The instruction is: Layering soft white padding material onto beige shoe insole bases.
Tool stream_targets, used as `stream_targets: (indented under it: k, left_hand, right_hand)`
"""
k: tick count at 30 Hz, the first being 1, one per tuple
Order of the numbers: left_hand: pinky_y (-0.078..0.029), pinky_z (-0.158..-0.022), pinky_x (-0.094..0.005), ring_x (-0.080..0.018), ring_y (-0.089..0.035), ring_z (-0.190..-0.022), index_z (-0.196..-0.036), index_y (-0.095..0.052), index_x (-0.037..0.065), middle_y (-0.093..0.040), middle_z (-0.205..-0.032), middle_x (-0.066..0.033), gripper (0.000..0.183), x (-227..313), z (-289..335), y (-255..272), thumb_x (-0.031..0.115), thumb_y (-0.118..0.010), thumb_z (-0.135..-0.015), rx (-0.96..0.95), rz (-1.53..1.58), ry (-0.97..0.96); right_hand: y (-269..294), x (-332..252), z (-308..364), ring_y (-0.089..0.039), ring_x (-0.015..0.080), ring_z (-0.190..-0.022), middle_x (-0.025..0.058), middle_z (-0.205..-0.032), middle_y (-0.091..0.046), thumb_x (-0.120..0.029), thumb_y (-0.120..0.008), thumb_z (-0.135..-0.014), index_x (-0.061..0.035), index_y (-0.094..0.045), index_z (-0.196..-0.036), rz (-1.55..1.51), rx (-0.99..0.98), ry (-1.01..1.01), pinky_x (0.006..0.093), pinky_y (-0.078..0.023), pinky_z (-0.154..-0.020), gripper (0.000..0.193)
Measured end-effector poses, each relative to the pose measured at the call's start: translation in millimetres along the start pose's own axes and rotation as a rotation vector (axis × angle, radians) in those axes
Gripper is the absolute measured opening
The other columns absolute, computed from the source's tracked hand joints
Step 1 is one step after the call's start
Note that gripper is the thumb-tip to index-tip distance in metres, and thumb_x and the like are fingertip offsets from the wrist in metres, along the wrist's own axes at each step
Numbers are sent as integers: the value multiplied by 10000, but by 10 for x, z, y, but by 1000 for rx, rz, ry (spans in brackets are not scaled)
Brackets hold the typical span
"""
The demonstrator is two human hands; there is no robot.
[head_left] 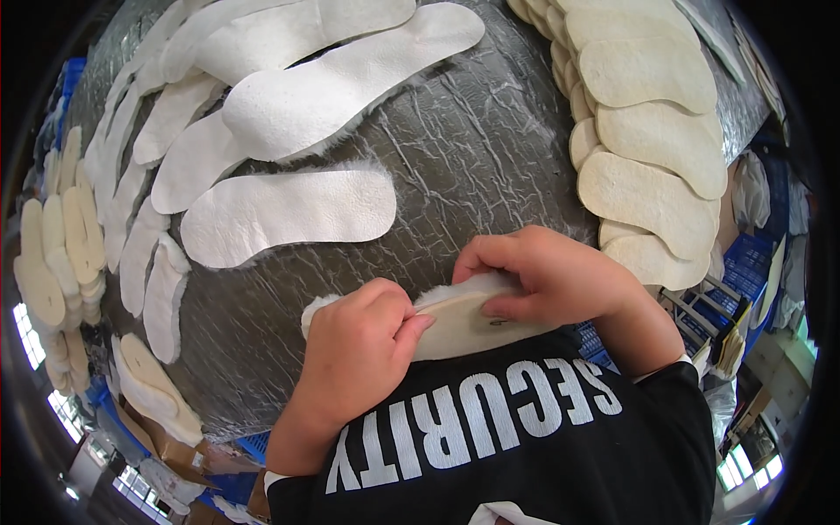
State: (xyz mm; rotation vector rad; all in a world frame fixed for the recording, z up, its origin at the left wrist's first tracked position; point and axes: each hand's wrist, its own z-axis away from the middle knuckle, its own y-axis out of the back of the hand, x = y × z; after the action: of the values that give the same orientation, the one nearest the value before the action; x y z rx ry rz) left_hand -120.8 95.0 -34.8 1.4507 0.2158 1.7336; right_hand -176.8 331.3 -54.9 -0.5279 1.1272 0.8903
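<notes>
Close against my dark shirt, both hands grip a shoe insole (455,328) with a cream-coloured flat face and white fluffy fleece along its upper edge. My left hand (363,341) is closed on its left part, thumb and forefinger pinching the rim. Around the right part curls my right hand (564,276), its thumb pressed on the cream face beside a small dark mark. Just beyond them lies a white fleece-edged insole piece (293,217), smooth side up. A bigger white piece (341,87) rests farther back on others like it.
A grey crinkled plastic cover (472,149) spreads over the work surface. Overlapping cream insoles (652,131) form a long row at the right. More insoles (52,254) are stacked at far left. Blue crates (748,262) and a cardboard box (171,446) stand beyond the edges.
</notes>
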Motion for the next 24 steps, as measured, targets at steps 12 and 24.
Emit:
stream_targets:
  k: [12,24]
  left_hand:
    - [-501,-629,-368,-330,-634,-739,-837,-593,28,-624,-845,-117,275,-273,363,399,111,-804,-681,60,-71,107]
    - [-501,-686,-294,-205,-642,-759,-1006,-633,-19,-662,-878,-116,233,-603,454,123,33,-716,-795,187,396,244]
  right_hand:
    - [-74,-60,11,-631,315,-804,89,-851,-648,-121,-731,-714,-90,-676,-948,716,155,-27,393,-499,-701,242]
    - [-750,163,-674,-612,338,-898,150,-912,-626,-57,-650,-830,-25,-649,-947,168,448,431,413,-507,-783,121]
